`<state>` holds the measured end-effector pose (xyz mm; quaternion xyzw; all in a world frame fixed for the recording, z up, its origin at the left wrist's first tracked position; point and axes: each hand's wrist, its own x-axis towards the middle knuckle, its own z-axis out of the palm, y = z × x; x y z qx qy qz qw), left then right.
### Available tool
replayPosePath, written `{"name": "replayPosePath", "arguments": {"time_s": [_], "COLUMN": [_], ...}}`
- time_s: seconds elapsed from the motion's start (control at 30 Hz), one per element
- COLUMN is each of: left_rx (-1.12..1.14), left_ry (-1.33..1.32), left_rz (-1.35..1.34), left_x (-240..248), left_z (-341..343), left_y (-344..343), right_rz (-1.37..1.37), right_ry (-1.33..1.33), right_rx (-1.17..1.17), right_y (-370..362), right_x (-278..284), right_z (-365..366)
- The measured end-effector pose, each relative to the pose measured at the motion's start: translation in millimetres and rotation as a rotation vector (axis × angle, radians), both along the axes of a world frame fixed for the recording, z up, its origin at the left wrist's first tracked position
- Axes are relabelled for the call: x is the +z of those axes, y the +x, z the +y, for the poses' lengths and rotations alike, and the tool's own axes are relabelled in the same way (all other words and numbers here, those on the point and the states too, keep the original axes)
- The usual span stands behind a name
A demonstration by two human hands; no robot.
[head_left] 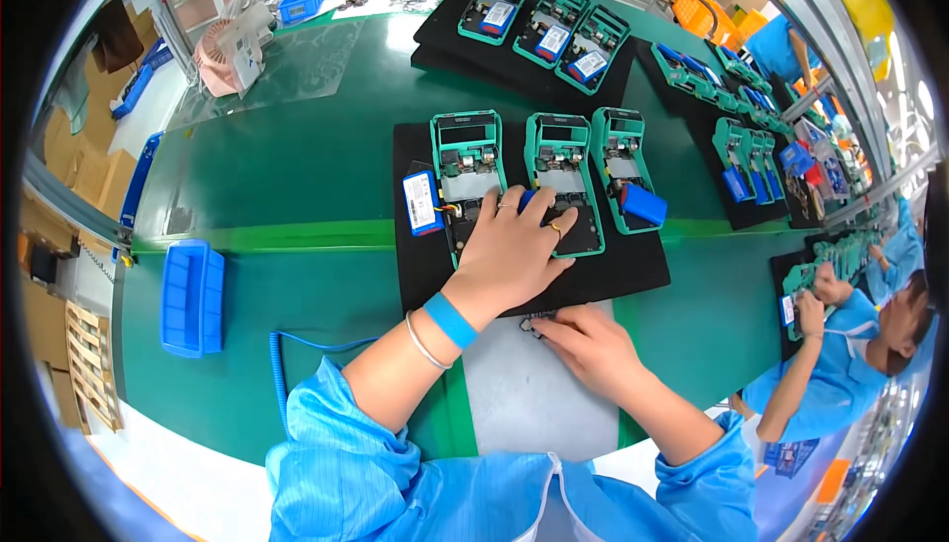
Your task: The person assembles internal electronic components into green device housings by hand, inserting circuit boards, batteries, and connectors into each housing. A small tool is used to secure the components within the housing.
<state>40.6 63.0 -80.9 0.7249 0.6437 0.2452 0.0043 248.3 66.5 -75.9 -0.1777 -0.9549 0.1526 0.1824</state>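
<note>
Three green device housings stand in a row on a black foam mat point(415, 285): a left one point(471, 136), a middle one point(585, 171) and a right one point(620, 146). My left hand point(514, 245) reaches between the left and middle housings, fingers curled over a blue battery pack point(528, 198) that is mostly hidden. A wired battery pack point(422, 203) with a white label lies beside the left housing; another blue pack point(644, 205) rests on the right housing. Near the mat's front edge, my right hand point(593, 349) has its fingertips closed on small dark parts point(535, 324).
A blue bin point(193, 298) sits at the left, near a coiled blue cord point(280, 374). More housings on black mats point(465, 59) stand at the far side and right. A grey sheet point(539, 394) lies before me. Co-workers work at the back and at the right point(840, 344).
</note>
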Motion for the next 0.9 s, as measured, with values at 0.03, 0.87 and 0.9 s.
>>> {"name": "replayPosePath", "arguments": {"time_s": [0.03,0.87,0.9], "left_rx": [0.009,0.000,-0.004], "left_ry": [-0.002,-0.086,-0.105], "left_rz": [0.007,0.048,0.044], "left_x": [0,33,38], "left_z": [0,2,2], "left_y": [2,25,28], "right_rz": [0.006,-0.126,-0.102], "right_ry": [0.000,0.167,0.174], "right_rx": [-0.004,0.073,0.063], "right_y": [0,69,72], "right_x": [0,23,27], "right_z": [-1,34,37]}}
